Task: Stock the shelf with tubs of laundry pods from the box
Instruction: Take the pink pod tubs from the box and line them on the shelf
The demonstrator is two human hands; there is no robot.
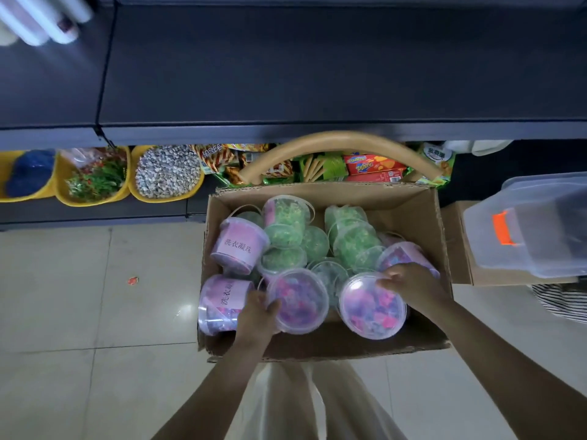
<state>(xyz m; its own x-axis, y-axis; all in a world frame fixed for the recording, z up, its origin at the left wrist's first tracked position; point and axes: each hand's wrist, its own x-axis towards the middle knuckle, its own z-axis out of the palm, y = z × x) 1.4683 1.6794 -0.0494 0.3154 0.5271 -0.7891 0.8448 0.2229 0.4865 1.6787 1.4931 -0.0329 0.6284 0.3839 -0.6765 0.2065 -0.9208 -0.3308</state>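
Two grips made inside the box (317, 349)
The left tub (298, 301) is clasped by the left hand (257, 315), the right tub (373, 308) by the right hand (409, 287).

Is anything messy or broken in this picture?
Yes. The laundry pod tubs lie jumbled in the cardboard box, some tipped on their sides, like the pink labelled tub. The box's near rim looks ragged and torn. A small red scrap lies on the floor tiles left of the box.

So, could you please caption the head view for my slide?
Left hand grips the middle purple tub, right hand the right purple tub, in the cardboard box before the shelf.
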